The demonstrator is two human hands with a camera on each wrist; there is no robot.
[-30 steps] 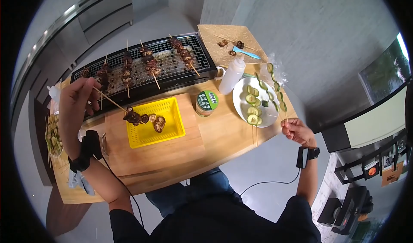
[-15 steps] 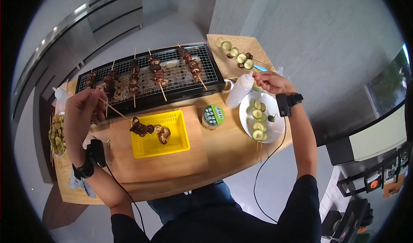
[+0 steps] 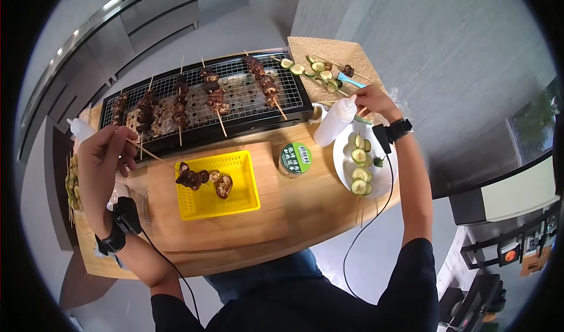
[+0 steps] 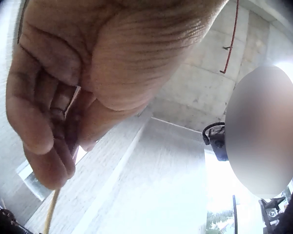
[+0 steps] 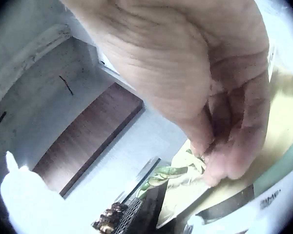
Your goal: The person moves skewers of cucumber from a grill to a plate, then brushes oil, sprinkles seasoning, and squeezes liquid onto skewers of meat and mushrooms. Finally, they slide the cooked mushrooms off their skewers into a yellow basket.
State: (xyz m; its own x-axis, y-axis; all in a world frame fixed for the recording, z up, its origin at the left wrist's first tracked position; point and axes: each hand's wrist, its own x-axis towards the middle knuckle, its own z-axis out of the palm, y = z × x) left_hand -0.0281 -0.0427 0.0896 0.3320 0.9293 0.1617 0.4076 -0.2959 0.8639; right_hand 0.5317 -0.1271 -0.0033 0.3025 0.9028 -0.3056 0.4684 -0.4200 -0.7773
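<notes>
My left hand (image 3: 111, 150) pinches the end of a bamboo skewer (image 3: 154, 154). Dark grilled meat and mushroom pieces (image 3: 192, 178) on its far end hang over a yellow basket (image 3: 252, 205). In the left wrist view, the stick (image 4: 51, 212) runs down from the fingertips. My right hand (image 3: 376, 101) is at the right, behind the white squeeze bottle (image 3: 335, 122), its fingers pinching the near ends of zucchini skewers (image 3: 298, 69). Their green-edged slices spread over the patterned board (image 3: 352, 53) and the grill's right corner. The right wrist view shows slices (image 5: 163, 176) beside the fingertips.
Several meat skewers (image 3: 215, 97) lie on the black grill (image 3: 247, 122). A white plate (image 3: 388, 170) holds more zucchini skewers. Nearby are a green-lidded jar (image 3: 295, 158), a blue brush (image 3: 351, 80) and a mug (image 3: 318, 113). More skewers stand at far left (image 3: 73, 185).
My right hand has lifted zucchini skewers from beside the plate, swung them up and left over the patterned board, and lowered them leftward toward the grill. My left hand stays nearly still with its skewer.
</notes>
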